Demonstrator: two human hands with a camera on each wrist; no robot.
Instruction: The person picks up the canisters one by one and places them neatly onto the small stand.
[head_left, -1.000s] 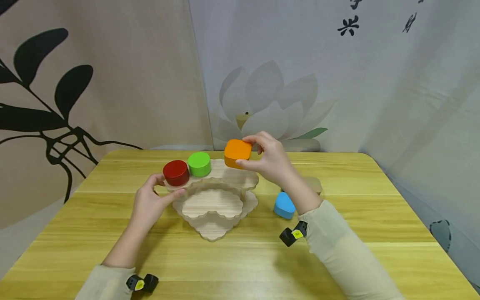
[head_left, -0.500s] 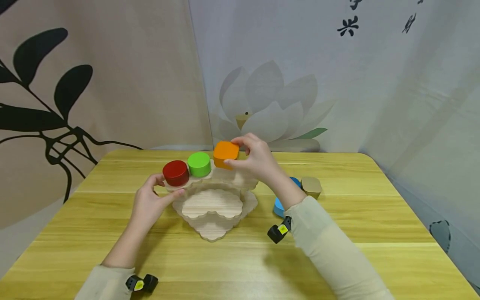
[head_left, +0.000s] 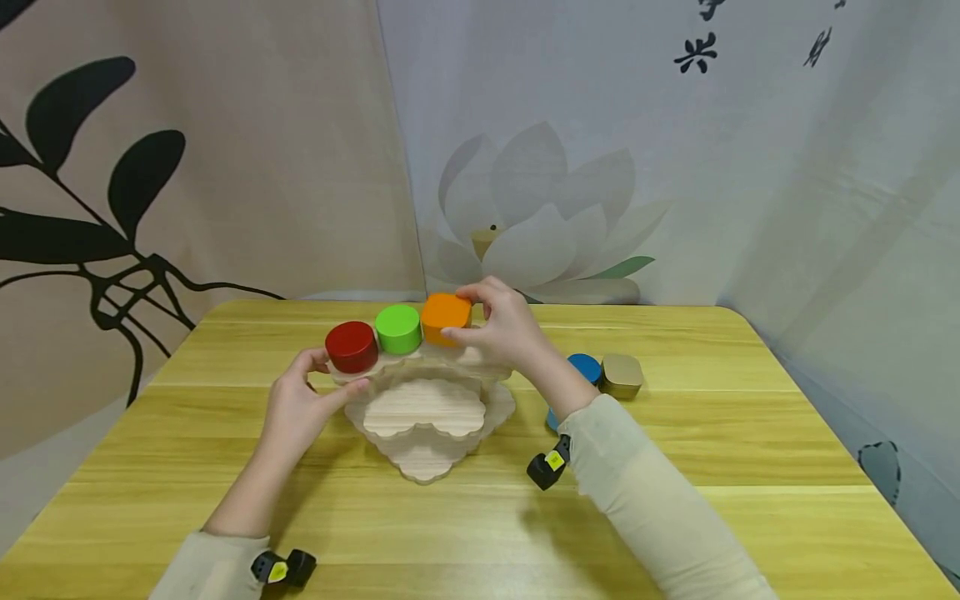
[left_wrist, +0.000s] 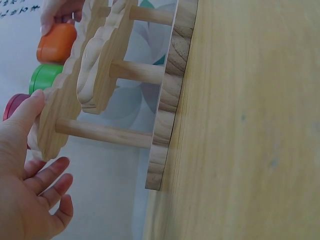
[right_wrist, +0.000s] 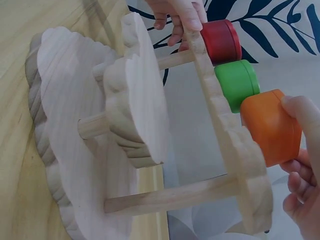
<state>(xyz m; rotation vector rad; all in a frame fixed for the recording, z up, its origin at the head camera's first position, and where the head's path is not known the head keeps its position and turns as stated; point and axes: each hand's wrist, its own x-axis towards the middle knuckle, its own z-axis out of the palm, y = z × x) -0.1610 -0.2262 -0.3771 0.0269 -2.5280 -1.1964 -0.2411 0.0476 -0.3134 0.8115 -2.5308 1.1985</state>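
Note:
A pale wooden tiered stand with scalloped edges stands on the table, its shelves carried on round posts. My left hand grips the left end of the top shelf, thumb along the front. Right by that thumb sits a red cylinder block. Beside it on the shelf is a green cylinder block. My right hand pinches an orange rounded-square block between thumb and fingers. In the right wrist view, the orange block is right at the top shelf, close beside the green one.
To the right of the stand lie a dark blue round block and a tan rounded-square block. A light blue block is mostly hidden behind my right forearm. A printed curtain hangs behind the wooden table.
My right hand has moved left and slightly down with the orange block, bringing it beside the green block. The left hand and the stand have stayed in place.

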